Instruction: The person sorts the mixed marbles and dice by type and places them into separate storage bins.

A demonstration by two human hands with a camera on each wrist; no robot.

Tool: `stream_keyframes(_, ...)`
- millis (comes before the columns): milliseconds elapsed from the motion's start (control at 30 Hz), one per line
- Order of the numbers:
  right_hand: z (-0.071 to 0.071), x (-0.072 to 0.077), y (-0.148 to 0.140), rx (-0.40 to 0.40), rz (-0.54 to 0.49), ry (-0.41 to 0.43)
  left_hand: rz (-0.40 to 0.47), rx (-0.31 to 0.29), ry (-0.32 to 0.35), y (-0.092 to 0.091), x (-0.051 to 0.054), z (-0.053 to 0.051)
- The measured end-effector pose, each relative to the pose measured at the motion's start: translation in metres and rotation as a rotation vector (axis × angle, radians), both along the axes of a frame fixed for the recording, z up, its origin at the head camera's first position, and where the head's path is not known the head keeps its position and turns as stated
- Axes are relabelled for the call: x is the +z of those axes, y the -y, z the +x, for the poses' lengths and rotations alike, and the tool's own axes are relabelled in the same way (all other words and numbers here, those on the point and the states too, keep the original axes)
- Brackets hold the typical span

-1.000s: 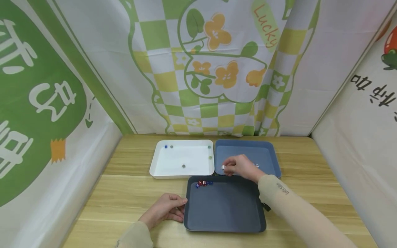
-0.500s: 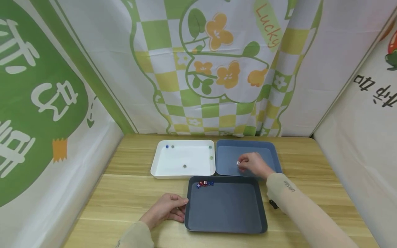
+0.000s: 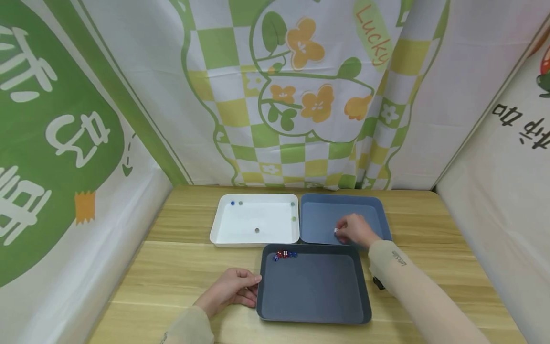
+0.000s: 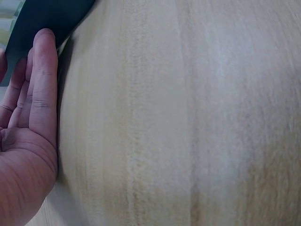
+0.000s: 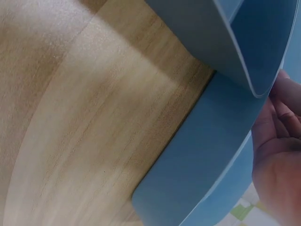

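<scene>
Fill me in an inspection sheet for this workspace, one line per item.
Surface: wooden table.
Job's things: white tray with five marbles; blue tray beside it; dark tray in front, red and blue dice near its far left corner; white die.
Clutter: nothing seen, unless the black item half hidden by the right sleeve counts; cannot identify it.
Left hand: touching the dark tray's left side.
Right hand: pinching the white die at the blue tray.
Cables: nothing seen.
Surroundings: printed curtain behind, printed panels at both sides.
</scene>
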State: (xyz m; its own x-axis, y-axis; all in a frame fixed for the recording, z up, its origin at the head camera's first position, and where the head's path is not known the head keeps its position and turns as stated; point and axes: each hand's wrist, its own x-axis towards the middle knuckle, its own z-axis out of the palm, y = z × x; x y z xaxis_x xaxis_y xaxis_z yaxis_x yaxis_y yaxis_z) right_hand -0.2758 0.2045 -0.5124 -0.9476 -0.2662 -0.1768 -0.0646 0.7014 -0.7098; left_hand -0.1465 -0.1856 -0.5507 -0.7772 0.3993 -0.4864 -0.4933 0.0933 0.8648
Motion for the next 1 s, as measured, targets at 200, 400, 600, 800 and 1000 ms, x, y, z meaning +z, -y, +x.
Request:
stream_keyframes(200, 0.0009, -0.0003, 0.0000, -0.011, 0.029, 0.021, 0.006, -0.002, 0.006, 0.0002, 0.0003, -0.0007)
stream_keyframes(400, 0.0011, -0.0009, -0.0006, -0.014, 0.073, 0.022, 0.007, -0.002, -0.001, 0.0005, 0.0011, -0.0008)
stream_keyframes(600, 0.0021, -0.0021, -0.0020, -0.027, 0.084, 0.030, 0.010, -0.006, 0.003, -0.0004, 0.0021, -0.0007)
stream_keyframes(800, 0.0032, -0.0014, -0.0033, -0.038, 0.057, 0.031, 0.005, -0.008, 0.003, -0.0004, 0.0020, -0.0011)
stream_keyframes(1000, 0.0035, 0.0002, -0.0032, -0.054, 0.041, 0.022, 0.004, -0.005, 0.006, 0.0007, 0.0017, -0.0015)
